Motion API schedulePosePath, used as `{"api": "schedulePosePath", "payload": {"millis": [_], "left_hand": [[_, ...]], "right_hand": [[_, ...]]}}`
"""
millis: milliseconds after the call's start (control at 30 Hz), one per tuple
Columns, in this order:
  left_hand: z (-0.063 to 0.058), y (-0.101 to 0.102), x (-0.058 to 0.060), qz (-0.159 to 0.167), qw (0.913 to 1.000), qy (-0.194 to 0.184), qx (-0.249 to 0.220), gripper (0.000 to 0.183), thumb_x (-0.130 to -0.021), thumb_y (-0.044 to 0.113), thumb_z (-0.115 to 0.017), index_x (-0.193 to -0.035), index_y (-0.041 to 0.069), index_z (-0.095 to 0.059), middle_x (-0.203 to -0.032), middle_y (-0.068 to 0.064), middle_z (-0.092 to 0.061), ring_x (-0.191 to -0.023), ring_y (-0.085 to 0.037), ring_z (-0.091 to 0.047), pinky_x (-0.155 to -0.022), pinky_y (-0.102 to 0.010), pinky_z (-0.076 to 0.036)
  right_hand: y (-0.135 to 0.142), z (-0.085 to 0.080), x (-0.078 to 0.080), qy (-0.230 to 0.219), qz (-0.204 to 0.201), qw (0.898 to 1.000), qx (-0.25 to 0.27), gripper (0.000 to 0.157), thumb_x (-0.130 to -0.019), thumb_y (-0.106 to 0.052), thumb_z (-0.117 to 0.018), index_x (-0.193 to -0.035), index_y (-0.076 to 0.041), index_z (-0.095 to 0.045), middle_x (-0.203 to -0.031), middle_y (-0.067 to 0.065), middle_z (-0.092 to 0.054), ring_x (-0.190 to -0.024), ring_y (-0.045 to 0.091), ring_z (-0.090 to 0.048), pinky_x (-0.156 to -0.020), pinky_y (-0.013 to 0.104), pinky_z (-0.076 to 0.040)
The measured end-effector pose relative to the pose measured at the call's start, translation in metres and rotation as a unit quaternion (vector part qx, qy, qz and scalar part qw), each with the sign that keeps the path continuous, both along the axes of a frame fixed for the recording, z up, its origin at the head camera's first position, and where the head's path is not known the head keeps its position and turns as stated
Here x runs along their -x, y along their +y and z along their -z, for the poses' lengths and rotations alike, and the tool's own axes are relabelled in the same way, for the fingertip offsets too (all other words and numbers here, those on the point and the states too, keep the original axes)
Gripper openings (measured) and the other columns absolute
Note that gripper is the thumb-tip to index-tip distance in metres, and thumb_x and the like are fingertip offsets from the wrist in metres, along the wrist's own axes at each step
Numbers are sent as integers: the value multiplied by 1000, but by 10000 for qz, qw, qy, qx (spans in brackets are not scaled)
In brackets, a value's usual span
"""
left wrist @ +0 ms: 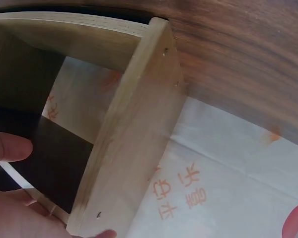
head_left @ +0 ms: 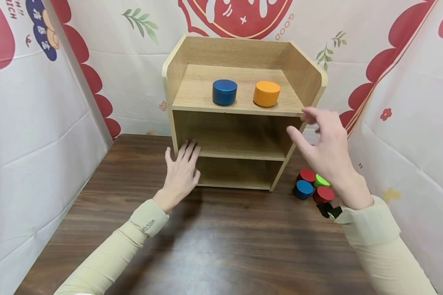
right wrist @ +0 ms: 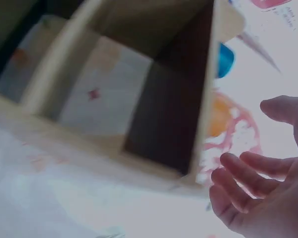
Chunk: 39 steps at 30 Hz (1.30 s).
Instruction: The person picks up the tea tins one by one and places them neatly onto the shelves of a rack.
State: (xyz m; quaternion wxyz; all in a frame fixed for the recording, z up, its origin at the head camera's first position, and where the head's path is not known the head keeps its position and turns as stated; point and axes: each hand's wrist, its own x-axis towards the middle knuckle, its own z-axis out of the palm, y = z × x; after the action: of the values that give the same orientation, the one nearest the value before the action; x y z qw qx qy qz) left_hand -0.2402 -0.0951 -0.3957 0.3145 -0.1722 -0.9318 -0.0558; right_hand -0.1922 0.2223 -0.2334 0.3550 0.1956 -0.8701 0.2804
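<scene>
A small wooden shelf unit (head_left: 240, 111) with a top tray and two lower compartments stands at the back of the table. My left hand (head_left: 182, 170) rests against its left front edge, fingers stretched out, the little finger outside the side panel (left wrist: 134, 124). Beside the unit's upper right front corner, my right hand (head_left: 326, 143) is raised with nothing in it, thumb and fingers spread apart. A blue round block (head_left: 224, 92) sits on the top tray, and an orange round block (head_left: 266, 94) stands to its right.
Right of the unit, on the dark wood table (head_left: 221, 246), several round blocks cluster: a blue one (head_left: 303, 190), two red ones (head_left: 323, 194) and a green one (head_left: 321, 181). A black-and-green piece (head_left: 329, 210) shows by the right cuff. Printed white cloth (head_left: 129, 78) surrounds the table.
</scene>
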Motion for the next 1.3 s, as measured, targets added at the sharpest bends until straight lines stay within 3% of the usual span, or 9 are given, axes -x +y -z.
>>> {"api": "schedulePosePath", "payload": {"millis": [67, 133, 233, 367, 633, 833, 900, 1300], "left_hand": [[1, -2, 1, 60, 10000, 16, -20, 72, -79, 15, -63, -146, 11, -39, -151, -10, -41, -142, -29, -34, -106, -69, -21], [2, -3, 2, 138, 9999, 30, -60, 72, -79, 14, -63, -146, 11, -39, -150, -11, -41, -142, -29, -35, -106, -69, -22], [2, -3, 2, 190, 9998, -4, -79, 72, -79, 13, -62, -147, 11, -38, -151, -11, -41, -142, -30, -34, -106, -68, -22], [4, -3, 3, 191, 9998, -57, -58, 73, -79, 13, -64, -147, 12, -37, -151, -10, -39, -142, -29, -33, -106, -67, -22], [8, -4, 4, 223, 9996, 47, -146, 75, -77, 11, -67, -147, 12, -38, -151, -10, -39, -142, -30, -32, -105, -68, -24], [7, -4, 5, 180, 9997, 140, -115, 73, -78, 12, -64, -146, 13, -39, -150, -9, -41, -142, -29, -34, -105, -67, -25], [7, -4, 5, 177, 9996, 169, -108, 72, -78, 12, -64, -146, 13, -39, -150, -9, -41, -141, -29, -34, -105, -67, -24], [7, -4, 5, 180, 9998, 95, -53, 73, -79, 13, -65, -147, 13, -38, -150, -10, -41, -141, -29, -34, -105, -67, -25]], "right_hand": [[13, 17, -1, -196, 115, 9997, 17, 44, -85, -21, -71, -123, -1, -60, -105, 15, -65, -89, 20, -55, -77, 9, -35], [30, 35, 0, -445, 260, 9987, -54, 43, -86, -22, -70, -123, -2, -61, -102, 15, -65, -82, 18, -56, -73, 9, -37], [57, 66, 6, -892, 594, 9940, -225, 43, -88, -25, -67, -123, -1, -60, -102, 18, -65, -82, 24, -58, -75, 25, -42], [95, 107, 12, -1612, 1095, 9794, -527, 54, -89, -35, -65, -126, 4, -56, -110, 25, -61, -90, 35, -57, -75, 49, -44], [152, 175, 14, -2661, 1591, 9469, -853, 87, -79, -51, -72, -127, 16, -46, -109, 35, -54, -96, 49, -48, -73, 57, -43], [167, 197, 15, -3712, 1913, 9026, -1041, 106, -75, -64, -69, -131, 19, -35, -113, 38, -50, -96, 52, -50, -71, 60, -41], [170, 199, 16, -3900, 1865, 8955, -1056, 105, -75, -63, -68, -131, 19, -35, -116, 40, -49, -97, 53, -50, -72, 60, -41], [177, 217, 23, -4090, 1715, 8918, -900, 86, -80, -37, -73, -133, 19, -33, -120, 42, -47, -100, 52, -48, -77, 59, -40]]}}
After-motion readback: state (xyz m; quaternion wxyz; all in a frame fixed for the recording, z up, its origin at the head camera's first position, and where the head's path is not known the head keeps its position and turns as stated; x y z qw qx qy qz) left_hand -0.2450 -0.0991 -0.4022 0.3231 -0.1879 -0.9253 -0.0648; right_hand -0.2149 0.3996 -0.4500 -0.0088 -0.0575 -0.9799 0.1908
